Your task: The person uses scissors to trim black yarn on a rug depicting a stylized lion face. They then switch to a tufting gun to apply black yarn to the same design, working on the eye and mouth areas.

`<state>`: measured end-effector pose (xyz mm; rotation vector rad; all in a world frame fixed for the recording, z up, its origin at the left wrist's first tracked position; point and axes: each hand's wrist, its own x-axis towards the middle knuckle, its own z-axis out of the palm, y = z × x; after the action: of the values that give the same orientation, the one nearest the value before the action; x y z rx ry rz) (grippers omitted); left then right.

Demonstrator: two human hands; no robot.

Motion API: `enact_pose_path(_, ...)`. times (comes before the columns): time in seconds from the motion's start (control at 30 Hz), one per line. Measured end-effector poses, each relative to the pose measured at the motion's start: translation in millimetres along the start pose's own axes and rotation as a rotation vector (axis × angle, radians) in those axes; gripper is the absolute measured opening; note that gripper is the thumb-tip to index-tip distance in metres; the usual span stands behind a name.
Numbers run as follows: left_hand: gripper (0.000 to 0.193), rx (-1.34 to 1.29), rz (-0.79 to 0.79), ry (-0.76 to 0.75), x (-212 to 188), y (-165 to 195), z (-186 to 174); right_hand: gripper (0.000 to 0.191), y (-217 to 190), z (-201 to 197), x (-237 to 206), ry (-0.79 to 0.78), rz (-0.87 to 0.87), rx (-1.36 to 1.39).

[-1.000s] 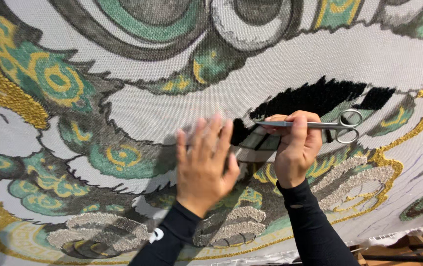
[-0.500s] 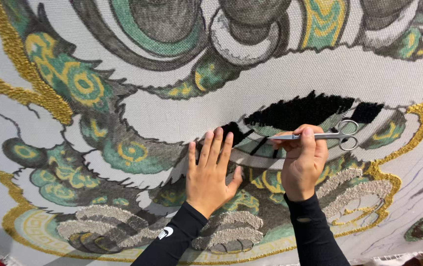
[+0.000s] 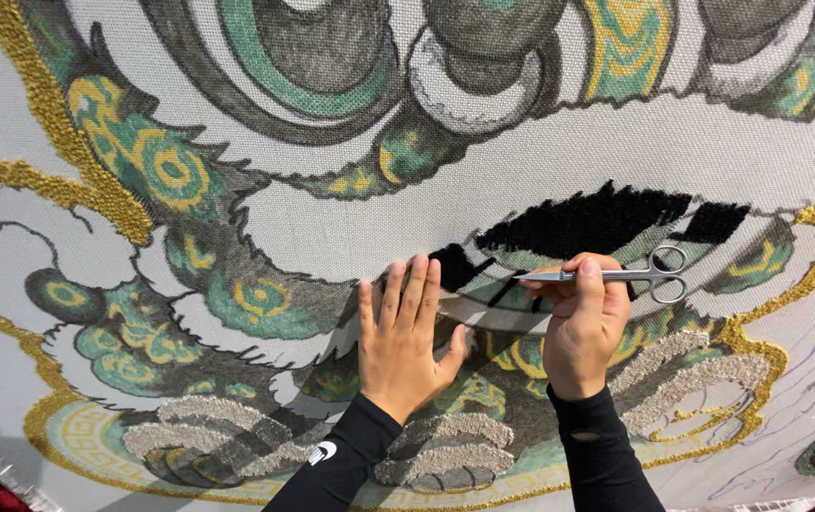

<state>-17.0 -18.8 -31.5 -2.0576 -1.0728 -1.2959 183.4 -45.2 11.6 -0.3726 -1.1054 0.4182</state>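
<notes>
L hand [image 3: 407,346] flat on canvas [image 3: 331,223], scissors [image 3: 616,276] in R hand [image 3: 583,327] alongside

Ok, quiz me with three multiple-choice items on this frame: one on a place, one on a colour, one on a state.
1. Where does the left hand lie?
A. flat on the tufted canvas
B. on the scissors
C. off the canvas

2. What colour is the tufted patch just above the scissors?
A. red
B. black
C. blue

3. How are the scissors held in the right hand?
A. blades shut, pointing left
B. blades wide open
C. hanging by one ring

Key: 1 A, the palm and fingers are spread on the fabric. 2 B, the pile there is black. 3 A, the blades form one closed point to the left, rings to the right.
</notes>
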Motion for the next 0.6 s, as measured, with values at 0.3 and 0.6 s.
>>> enact_pose_path(0.3,0.084,0.019,-0.019,0.050,5.6,3.6,0.5,0.020,3.3,-4.7,-1.5,0.026,0.012,0.003)
enact_pose_path(0.6,0.085,0.005,0.015,0.033,5.3,2.7,13.8,0.021,5.5,-7.6,0.7,0.025,0.019,-0.014)
